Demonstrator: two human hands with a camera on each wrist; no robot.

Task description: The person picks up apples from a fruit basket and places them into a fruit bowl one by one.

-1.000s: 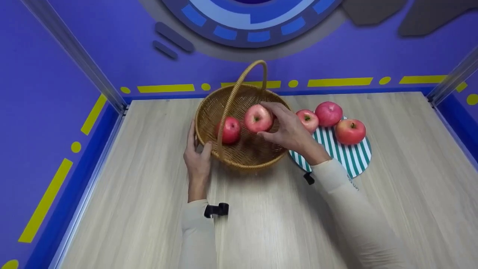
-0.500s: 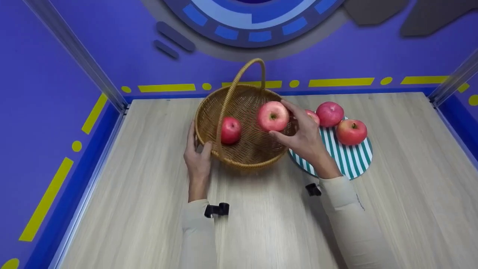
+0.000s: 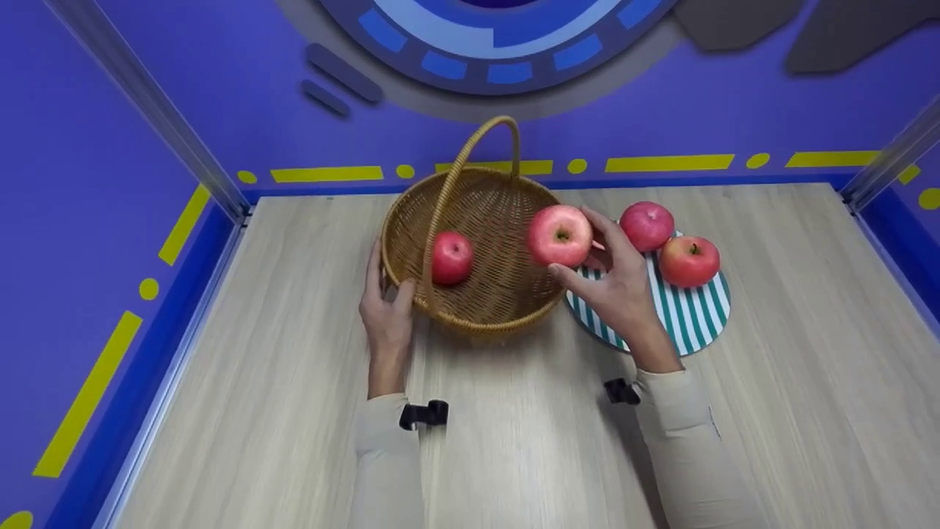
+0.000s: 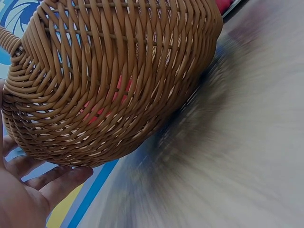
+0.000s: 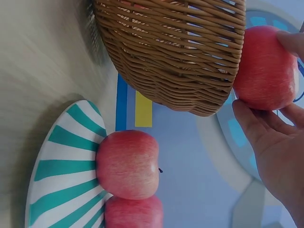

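My left hand [image 3: 387,316] holds the wicker basket [image 3: 496,319] by its left side, thumb over the rim and fingers along the outer wall. One red apple [image 3: 452,258] lies inside the basket, left of the middle and close to the handle. Between thumb and fingers, my right hand [image 3: 620,290] grips another apple [image 3: 559,236] at the basket's right rim. From the right wrist view, this held apple [image 5: 266,69] is just beyond the basket's edge. Behind the right hand, a further apple is almost wholly hidden in the head view.
To the basket's right lies a round green-and-white striped mat [image 3: 694,316]. Two apples, one pinkish red [image 3: 646,226] and one red-yellow [image 3: 689,261], sit on its back part. A blue patterned wall [image 3: 587,132] closes off the back of the wooden table [image 3: 499,441].
My right hand has carried its apple rightward from over the basket's middle to its right rim. The left hand and the basket have stayed nearly in place.
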